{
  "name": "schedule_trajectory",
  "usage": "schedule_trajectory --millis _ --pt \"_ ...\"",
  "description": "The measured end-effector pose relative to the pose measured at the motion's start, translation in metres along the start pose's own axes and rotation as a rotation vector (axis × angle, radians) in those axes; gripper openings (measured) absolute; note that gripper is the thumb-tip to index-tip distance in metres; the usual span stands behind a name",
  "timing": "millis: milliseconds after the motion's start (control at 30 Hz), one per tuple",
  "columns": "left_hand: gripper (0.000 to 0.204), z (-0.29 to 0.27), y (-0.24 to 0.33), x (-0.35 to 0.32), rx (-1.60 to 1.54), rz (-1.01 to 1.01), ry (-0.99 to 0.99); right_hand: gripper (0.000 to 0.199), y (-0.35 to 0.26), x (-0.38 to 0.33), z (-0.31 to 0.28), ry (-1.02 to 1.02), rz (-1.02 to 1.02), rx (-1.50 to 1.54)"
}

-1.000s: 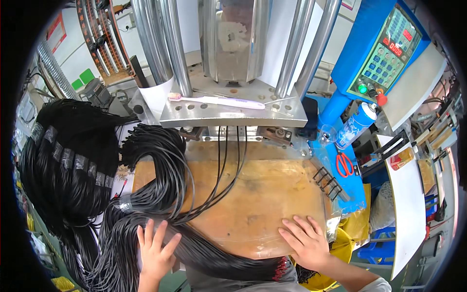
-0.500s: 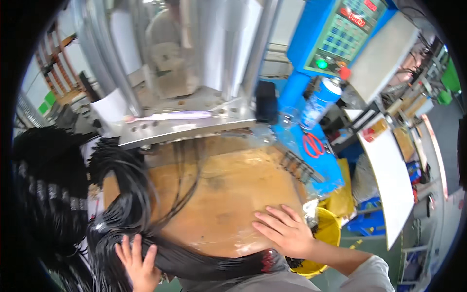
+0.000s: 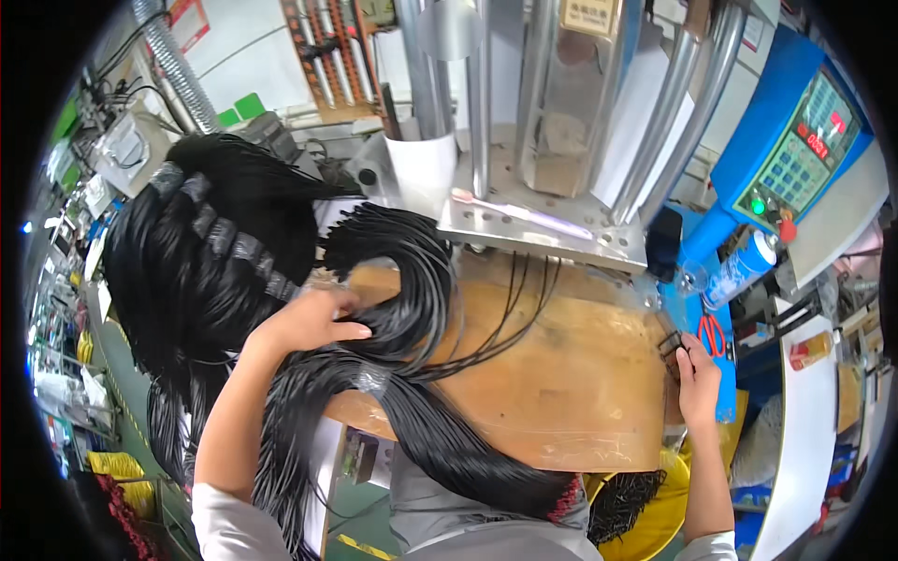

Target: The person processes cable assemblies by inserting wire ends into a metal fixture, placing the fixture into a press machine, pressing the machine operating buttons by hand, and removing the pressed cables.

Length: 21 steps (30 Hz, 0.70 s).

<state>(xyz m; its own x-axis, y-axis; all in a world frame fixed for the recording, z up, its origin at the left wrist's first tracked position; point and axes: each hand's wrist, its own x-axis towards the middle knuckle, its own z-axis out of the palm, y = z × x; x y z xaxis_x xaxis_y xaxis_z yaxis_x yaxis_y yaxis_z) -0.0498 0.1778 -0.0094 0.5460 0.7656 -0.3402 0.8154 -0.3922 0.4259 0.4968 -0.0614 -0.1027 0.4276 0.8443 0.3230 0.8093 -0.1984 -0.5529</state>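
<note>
A thick bundle of black cables [image 3: 440, 425], tied with clear tape, lies along the near edge of the wooden board [image 3: 552, 374]; its red ends hang over my lap. My left hand [image 3: 309, 320] rests at the coiled part of the cables [image 3: 426, 299], thumb and fingers apart, some fingertips partly hidden. At the board's right edge my right hand [image 3: 700, 383] pinches a small black slotted rack [image 3: 672, 346]. A few loose cables [image 3: 524, 313] run from the bundle to under the metal press plate [image 3: 543, 234].
More taped black cable bundles [image 3: 215, 243] are heaped at left. A purple-handled brush [image 3: 524, 215] lies on the press plate. A blue control box [image 3: 795, 140], a spray can [image 3: 741, 269] and red-handled scissors [image 3: 713, 335] stand or lie at right. Below hangs a yellow bin [image 3: 669, 505] with black scraps.
The view has swung left, so the scene shifts right. My left hand has moved forward onto the coiled cables. My right hand has left the board's surface and taken hold of the black rack.
</note>
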Motion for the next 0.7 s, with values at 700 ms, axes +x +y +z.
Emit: schedule_trajectory --millis 700 --pt "0.074 -0.019 -0.023 -0.057 0.226 -0.148 0.275 0.039 -0.288 -0.071 0.12 -0.538 -0.966 0.479"
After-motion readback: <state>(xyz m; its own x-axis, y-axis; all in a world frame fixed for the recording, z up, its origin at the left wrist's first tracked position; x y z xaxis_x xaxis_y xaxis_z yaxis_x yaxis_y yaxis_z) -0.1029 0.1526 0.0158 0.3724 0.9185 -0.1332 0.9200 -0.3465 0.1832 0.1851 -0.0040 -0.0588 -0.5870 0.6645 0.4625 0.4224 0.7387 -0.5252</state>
